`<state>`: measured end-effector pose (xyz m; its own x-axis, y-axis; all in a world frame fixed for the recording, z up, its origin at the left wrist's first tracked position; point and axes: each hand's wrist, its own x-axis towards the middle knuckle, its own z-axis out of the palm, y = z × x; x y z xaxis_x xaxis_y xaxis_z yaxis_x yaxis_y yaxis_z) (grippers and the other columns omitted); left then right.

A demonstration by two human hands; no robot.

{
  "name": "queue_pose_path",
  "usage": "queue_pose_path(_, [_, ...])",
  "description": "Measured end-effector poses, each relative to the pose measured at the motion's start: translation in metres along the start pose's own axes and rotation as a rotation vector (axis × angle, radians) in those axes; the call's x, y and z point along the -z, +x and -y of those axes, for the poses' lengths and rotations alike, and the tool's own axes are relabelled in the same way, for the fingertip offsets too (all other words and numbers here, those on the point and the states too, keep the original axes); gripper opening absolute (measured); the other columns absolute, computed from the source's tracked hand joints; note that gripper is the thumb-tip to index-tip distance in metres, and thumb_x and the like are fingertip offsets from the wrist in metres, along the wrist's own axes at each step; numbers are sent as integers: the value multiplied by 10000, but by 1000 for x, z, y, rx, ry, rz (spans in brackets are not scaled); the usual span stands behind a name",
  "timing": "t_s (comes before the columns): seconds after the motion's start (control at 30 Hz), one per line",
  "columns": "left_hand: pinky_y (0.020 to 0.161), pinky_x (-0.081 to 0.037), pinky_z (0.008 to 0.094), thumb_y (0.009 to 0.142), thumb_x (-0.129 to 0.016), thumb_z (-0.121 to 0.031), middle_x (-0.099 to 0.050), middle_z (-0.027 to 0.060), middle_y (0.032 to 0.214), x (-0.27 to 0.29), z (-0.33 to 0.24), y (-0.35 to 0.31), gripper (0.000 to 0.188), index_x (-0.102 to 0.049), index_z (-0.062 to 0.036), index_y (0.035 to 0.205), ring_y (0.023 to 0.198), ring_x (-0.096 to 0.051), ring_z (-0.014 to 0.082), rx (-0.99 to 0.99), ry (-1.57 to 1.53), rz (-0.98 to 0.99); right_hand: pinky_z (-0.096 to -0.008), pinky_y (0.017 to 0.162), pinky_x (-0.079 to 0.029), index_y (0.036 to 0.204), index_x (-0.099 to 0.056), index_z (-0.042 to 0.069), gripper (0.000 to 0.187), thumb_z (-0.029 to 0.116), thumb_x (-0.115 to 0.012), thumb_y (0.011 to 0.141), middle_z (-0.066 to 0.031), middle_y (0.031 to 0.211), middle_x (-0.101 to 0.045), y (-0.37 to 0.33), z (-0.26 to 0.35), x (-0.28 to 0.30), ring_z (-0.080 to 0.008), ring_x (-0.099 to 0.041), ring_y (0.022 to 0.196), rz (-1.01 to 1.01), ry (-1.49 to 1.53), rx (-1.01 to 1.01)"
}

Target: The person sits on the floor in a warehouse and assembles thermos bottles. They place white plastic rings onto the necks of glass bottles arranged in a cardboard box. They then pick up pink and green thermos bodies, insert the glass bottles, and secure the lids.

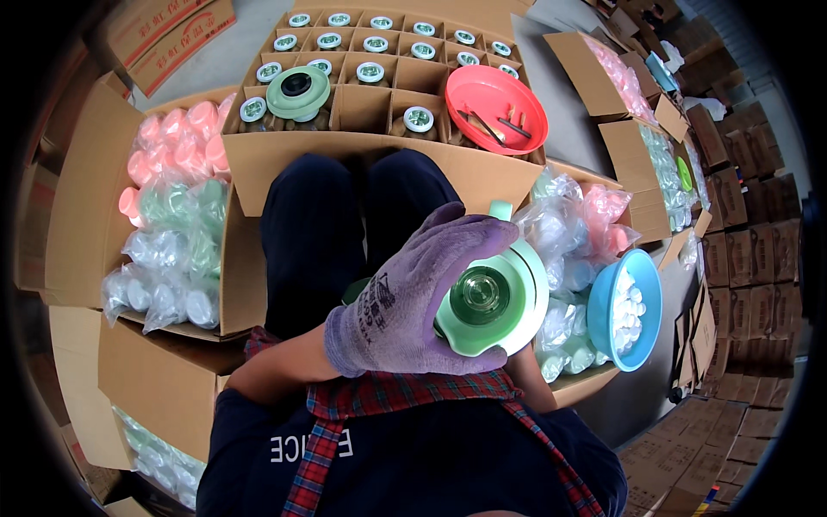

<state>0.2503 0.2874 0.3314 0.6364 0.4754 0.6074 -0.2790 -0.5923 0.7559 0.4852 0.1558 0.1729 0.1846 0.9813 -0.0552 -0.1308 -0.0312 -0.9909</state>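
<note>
My left hand (422, 293), in a purple-grey knitted work glove, is wrapped round the rim of a mint-green jug (527, 289) over my lap. Looking down into the jug, I see a round glass bottom; a small green tab sticks up at its far side. My right forearm (530, 379) comes in behind the jug, and the right hand itself is hidden by it. Beyond my knees stands a divided carton (345, 159) holding several glass vessels with pale rims. A green lid with a black knob (297, 90) sits over one of its cells.
A red basin (508, 86) with small tools rests on the carton's right corner. At my right is a blue basin (599, 319) of small white parts, by bagged plastic pieces (556, 233). An open box (82, 233) of bagged pink, green and white pieces stands left.
</note>
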Motion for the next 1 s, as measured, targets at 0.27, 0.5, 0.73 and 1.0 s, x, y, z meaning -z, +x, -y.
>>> queue_pose_path(0.27, [953, -491, 471, 599, -917, -228, -494, 249, 1329, -4, 16, -1, 833, -462, -81, 1281, 1177, -559, 434, -135, -82, -238, -430, 1044, -432, 1436, -379, 32, 825, 374, -772, 795, -157, 1404, -499, 7, 10, -2, -261, -508, 1271, -104, -358, 271])
queue_pose_path(0.5, [1052, -392, 496, 577, -917, -207, -438, 250, 1390, -4, 37, -13, 866, -447, -81, 1293, 1256, -482, 437, -50, -28, -173, -449, 1079, -394, 1503, -260, 69, 1039, 715, -624, 776, -133, 1491, -396, 0, 11, 3, -292, -441, 1331, -136, 366, -140])
queue_pose_path(0.73, [1112, -291, 536, 677, -787, -543, -470, 237, 1357, 18, 45, -108, 918, -434, -63, 1375, 1277, -444, 424, 450, 587, 646, -477, 1098, -375, 1478, -311, 52, 796, 526, -595, 906, -134, 1456, -439, -19, 11, 57, -318, -458, 1317, -156, 566, -170])
queue_pose_path(1.0, [1093, -327, 529, 765, -737, -332, -523, 180, 1324, 33, 52, -112, 531, -598, -125, 1234, 1273, -472, 380, 250, 684, 483, -422, 1083, -390, 1466, -321, 67, 754, 531, -563, 922, -110, 1442, -439, -9, -10, 64, -282, -462, 1310, -182, 559, -75])
